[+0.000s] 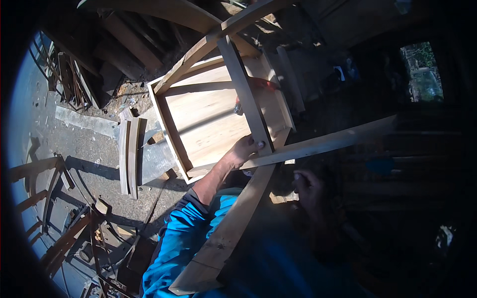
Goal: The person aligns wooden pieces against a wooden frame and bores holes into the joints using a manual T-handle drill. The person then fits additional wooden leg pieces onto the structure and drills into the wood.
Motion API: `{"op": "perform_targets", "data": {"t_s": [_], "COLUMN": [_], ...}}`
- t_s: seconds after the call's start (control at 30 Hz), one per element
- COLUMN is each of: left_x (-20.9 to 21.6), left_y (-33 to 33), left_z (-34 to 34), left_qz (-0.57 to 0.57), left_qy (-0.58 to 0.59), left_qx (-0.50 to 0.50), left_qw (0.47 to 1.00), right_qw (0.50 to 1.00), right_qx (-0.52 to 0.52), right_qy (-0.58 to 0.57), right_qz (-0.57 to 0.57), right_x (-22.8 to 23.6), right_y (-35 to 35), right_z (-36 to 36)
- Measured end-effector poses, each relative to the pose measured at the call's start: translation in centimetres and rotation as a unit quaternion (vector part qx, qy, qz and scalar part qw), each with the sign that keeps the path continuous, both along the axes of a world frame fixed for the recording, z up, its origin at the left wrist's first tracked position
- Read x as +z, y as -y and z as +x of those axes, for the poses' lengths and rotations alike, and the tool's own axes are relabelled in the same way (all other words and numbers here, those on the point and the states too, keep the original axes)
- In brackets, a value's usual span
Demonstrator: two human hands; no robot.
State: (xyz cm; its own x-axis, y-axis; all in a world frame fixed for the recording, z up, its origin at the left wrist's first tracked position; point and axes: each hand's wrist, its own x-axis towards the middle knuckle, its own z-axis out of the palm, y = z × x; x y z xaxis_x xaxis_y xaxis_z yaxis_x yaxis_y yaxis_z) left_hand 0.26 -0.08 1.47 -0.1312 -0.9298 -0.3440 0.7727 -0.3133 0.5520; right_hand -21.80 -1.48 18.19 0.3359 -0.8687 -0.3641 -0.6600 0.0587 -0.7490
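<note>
A crossed wooden frame (198, 49) of long curved pieces stands in front of me, joined by a straight wooden crossbar (243, 89). My left hand (243, 150) is closed on the near end of that crossbar, where it meets a long leg (328, 143) running to the right. Another wooden leg (218, 243) slants down toward my body. My right hand (309, 187) is in deep shadow below the right-hand leg, its fingers curled; whatever they hold is too dark to make out. Beneath the frame lies a shallow wooden tray-like panel (208, 134) with raised edges.
A red tool (263, 83), partly hidden by the crossbar, lies on the panel. Two curved wooden pieces (128, 156) stand left of it. Scrap timber (74, 79) leans at the far left, and wooden frames (64, 238) crowd the lower left. Deep shadow covers the right side.
</note>
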Motion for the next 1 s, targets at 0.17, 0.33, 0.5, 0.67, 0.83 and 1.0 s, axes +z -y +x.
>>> {"op": "perform_targets", "data": {"t_s": [0.17, 0.33, 0.5, 0.67, 0.83, 1.0], "left_x": [-0.7, -0.5, -1.0, -1.1, -1.2, -1.7], "left_y": [0.4, -0.5, -0.8, -0.8, -0.7, -0.8], "left_z": [0.1, 0.6, -0.1, 0.4, 0.1, -0.2], "left_qz": [-0.014, -0.063, -0.058, -0.054, -0.052, -0.053], "left_qy": [0.054, 0.155, 0.094, 0.126, 0.154, 0.178], "left_qx": [-0.029, -0.069, -0.026, -0.066, -0.058, -0.056], "left_qw": [0.998, 0.984, 0.994, 0.988, 0.985, 0.981], "right_qw": [0.967, 0.889, 0.863, 0.842, 0.854, 0.838], "right_qx": [0.172, 0.334, 0.361, 0.39, 0.396, 0.41], "right_qy": [-0.051, -0.233, -0.348, -0.37, -0.334, -0.345], "right_qz": [-0.18, -0.207, -0.069, -0.051, -0.054, -0.103], "right_x": [4.4, 1.1, -2.8, -3.7, -4.0, -4.7], "right_y": [4.1, 8.0, 9.5, 9.7, 9.9, 9.6], "right_z": [6.1, 12.4, 12.9, 12.6, 12.4, 11.5]}}
